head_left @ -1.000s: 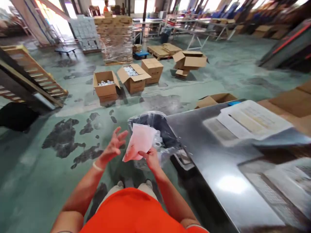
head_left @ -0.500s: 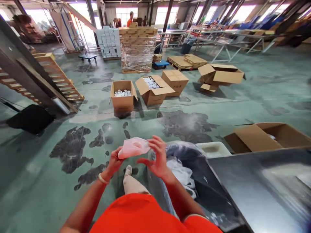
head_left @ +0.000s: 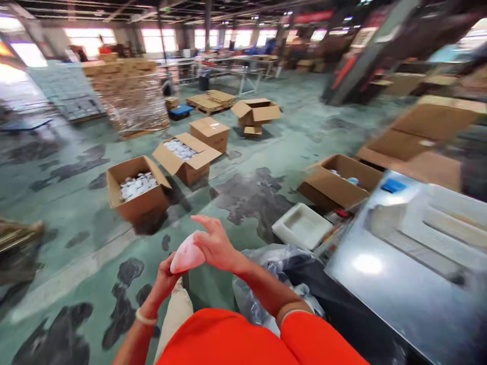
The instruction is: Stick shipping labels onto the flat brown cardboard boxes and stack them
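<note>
In my left hand [head_left: 166, 276] is a soft, pale pinkish-white pouch [head_left: 187, 253], gripped at its lower left end; what it contains cannot be seen. My right hand [head_left: 217, 245] reaches over the pouch's right edge with its fingers spread, and its fingertips overlap that edge. Whether they press on it is hard to tell. Below my right forearm stands a bin lined with clear plastic [head_left: 247, 291], with white pieces inside partly covered by my arm.
A shiny metal table [head_left: 376, 284] lies to the right, with a white tray [head_left: 302, 225] beyond it. Ahead on the floor stand an open carton [head_left: 146, 203] and another carton [head_left: 198, 170], both holding white rounded items. Another open carton [head_left: 323, 187] is at the right.
My view has swung to the right, bringing more of the metal table in. The pouch stays in my left hand and is tilted more upright. My right hand has come closer over its edge.
</note>
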Demonstrator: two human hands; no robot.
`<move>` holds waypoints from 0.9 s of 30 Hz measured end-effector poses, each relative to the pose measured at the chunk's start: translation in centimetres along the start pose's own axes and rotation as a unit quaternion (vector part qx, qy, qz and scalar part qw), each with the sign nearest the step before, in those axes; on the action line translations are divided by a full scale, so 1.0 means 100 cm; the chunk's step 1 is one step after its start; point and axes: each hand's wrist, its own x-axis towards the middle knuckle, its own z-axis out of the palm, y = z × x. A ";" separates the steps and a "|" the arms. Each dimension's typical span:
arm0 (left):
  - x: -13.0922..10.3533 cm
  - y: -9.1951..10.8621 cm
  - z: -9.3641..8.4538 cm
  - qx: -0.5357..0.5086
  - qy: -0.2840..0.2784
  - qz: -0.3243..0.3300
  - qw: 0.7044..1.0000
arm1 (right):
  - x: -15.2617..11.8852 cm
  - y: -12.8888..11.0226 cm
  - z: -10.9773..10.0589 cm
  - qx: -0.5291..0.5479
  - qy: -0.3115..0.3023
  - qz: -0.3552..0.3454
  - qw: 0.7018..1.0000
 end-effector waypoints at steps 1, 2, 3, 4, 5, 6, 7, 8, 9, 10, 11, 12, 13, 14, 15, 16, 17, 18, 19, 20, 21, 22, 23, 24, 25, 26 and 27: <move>0.029 -0.008 -0.002 0.018 -0.049 0.007 0.999 | 0.011 0.019 -0.001 0.024 0.008 0.036 0.999; 0.059 -0.015 -0.003 0.030 -0.098 0.012 0.995 | 0.019 0.039 -0.002 0.055 0.016 0.072 0.996; 0.090 -0.021 -0.003 0.040 -0.146 0.013 0.988 | 0.025 0.057 -0.004 0.086 0.030 0.108 0.990; 0.121 -0.025 -0.002 0.048 -0.193 0.011 0.980 | 0.029 0.074 -0.007 0.110 0.052 0.144 0.982; 0.151 -0.026 0.002 0.053 -0.234 0.006 0.971 | 0.032 0.089 -0.010 0.124 0.084 0.179 0.972; 0.180 -0.025 0.008 0.057 -0.273 -0.002 0.960 | 0.034 0.101 -0.013 0.129 0.121 0.211 0.961; 0.207 -0.022 0.017 0.057 -0.308 -0.008 0.950 | 0.035 0.111 -0.016 0.127 0.158 0.238 0.950; 0.233 -0.016 0.028 0.056 -0.339 -0.010 0.939 | 0.036 0.120 -0.019 0.123 0.190 0.262 0.938; 0.256 -0.010 0.041 0.054 -0.365 -0.008 0.929 | 0.037 0.128 -0.022 0.118 0.217 0.285 0.926; 0.278 -0.004 0.057 0.052 -0.389 -0.004 0.920 | 0.038 0.136 -0.025 0.113 0.240 0.309 0.913; 0.298 0.002 0.076 0.052 -0.416 0.001 0.908 | 0.039 0.146 -0.029 0.106 0.262 0.334 0.899; 0.317 0.007 0.096 0.051 -0.439 0.004 0.897 | 0.040 0.157 -0.034 0.099 0.286 0.360 0.882; 0.334 0.010 0.118 0.049 -0.458 0.004 0.888 | 0.040 0.170 -0.040 0.092 0.310 0.385 0.864; 0.349 0.011 0.141 0.044 -0.475 0.000 0.879 | 0.039 0.186 -0.048 0.086 0.334 0.406 0.846; 0.364 0.010 0.164 0.038 -0.489 -0.010 0.872 | 0.038 0.204 -0.057 0.081 0.358 0.423 0.829; 0.378 0.008 0.187 0.033 -0.498 -0.023 0.866 | 0.037 0.224 -0.069 0.075 0.380 0.435 0.813; 0.393 0.005 0.210 0.031 -0.501 -0.037 0.864 | 0.035 0.245 -0.081 0.071 0.401 0.445 0.798; 0.407 0.003 0.233 0.032 -0.502 -0.053 0.862 | 0.033 0.267 -0.096 0.069 0.420 0.454 0.783; 0.421 0.002 0.256 0.036 -0.506 -0.069 0.859 | 0.031 0.289 -0.112 0.072 0.440 0.463 0.766; 0.436 0.002 0.277 0.040 -0.508 -0.081 0.856 | 0.029 0.311 -0.129 0.079 0.460 0.473 0.747; 0.452 0.004 0.299 0.040 -0.513 -0.086 0.853 | 0.028 0.332 -0.147 0.092 0.481 0.483 0.726; 0.468 0.007 0.319 0.035 -0.516 -0.083 0.852 | 0.028 0.351 -0.166 0.112 0.500 0.493 0.703; 0.483 0.012 0.339 0.028 -0.517 -0.075 0.852 | 0.027 0.370 -0.185 0.141 0.517 0.503 0.679; 0.499 0.018 0.358 0.021 -0.516 -0.064 0.854 | 0.027 0.388 -0.204 0.176 0.530 0.513 0.653; 0.515 0.025 0.378 0.017 -0.514 -0.051 0.856 | 0.025 0.404 -0.223 0.214 0.541 0.521 0.625; 0.530 0.032 0.397 0.020 -0.516 -0.037 0.856 | 0.023 0.420 -0.241 0.250 0.550 0.527 0.597; 0.545 0.040 0.417 0.035 -0.527 -0.024 0.849 | 0.020 0.435 -0.258 0.283 0.557 0.532 0.572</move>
